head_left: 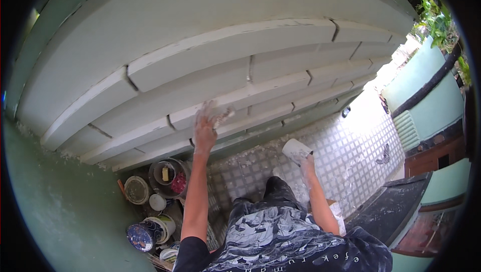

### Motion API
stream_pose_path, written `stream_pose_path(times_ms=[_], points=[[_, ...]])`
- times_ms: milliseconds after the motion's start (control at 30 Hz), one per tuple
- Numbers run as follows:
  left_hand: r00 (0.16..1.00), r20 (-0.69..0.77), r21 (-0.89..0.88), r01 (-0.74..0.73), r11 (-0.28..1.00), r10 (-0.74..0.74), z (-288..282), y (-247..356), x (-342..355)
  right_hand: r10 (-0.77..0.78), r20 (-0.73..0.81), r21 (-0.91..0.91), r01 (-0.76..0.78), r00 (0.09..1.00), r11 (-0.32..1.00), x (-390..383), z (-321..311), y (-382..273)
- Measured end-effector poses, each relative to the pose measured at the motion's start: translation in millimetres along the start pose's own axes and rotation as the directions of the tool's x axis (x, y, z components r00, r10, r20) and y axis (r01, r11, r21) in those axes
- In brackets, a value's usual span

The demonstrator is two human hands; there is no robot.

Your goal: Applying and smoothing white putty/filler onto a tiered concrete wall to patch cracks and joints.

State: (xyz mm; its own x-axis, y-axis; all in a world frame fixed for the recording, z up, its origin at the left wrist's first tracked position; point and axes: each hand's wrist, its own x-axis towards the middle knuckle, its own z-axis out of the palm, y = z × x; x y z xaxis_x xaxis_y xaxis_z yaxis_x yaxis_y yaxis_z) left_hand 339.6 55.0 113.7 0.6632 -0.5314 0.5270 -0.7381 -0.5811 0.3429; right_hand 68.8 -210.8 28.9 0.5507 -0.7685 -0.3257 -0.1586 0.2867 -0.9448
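Note:
My left hand [204, 130] is raised against the ledges of the white wall [223, 102]. Its fingers are stretched out and slightly blurred, with the thumb side apart and coated in whitish paste. Whether a small lump of that paste sits on the fingers is hard to make out. Lower and to the right, my right hand [306, 163] grips a white plastic tub [296, 148] by its rim, holding it tilted above the tiled floor. What is inside the tub cannot be seen. White smears cover both hands and forearms.
Several paint buckets and tubs, among them a blue-stained bucket [141, 237] and a grey basin [183, 169], crowd the left corner by the green wall [65, 207]. Checkered floor tiles [345, 144] run rightward to dark flip-flops [384, 154]. A dark bench-like surface [391, 199] stands at right.

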Motion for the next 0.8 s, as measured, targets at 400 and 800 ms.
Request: stream_pose_path(times_ms=[400,800], points=[[0.949,0.094,-0.098,0.311,0.945,-0.302,108,82,15,0.012,0.2,-0.031,-0.006,0.98,1.0,96,-92,-6],[0.611,-0.499,0.162,0.762,0.627,-0.615,91,67,8,0.081,0.258,-0.122,-0.051,0.963,0.991,231,-152,-10]])
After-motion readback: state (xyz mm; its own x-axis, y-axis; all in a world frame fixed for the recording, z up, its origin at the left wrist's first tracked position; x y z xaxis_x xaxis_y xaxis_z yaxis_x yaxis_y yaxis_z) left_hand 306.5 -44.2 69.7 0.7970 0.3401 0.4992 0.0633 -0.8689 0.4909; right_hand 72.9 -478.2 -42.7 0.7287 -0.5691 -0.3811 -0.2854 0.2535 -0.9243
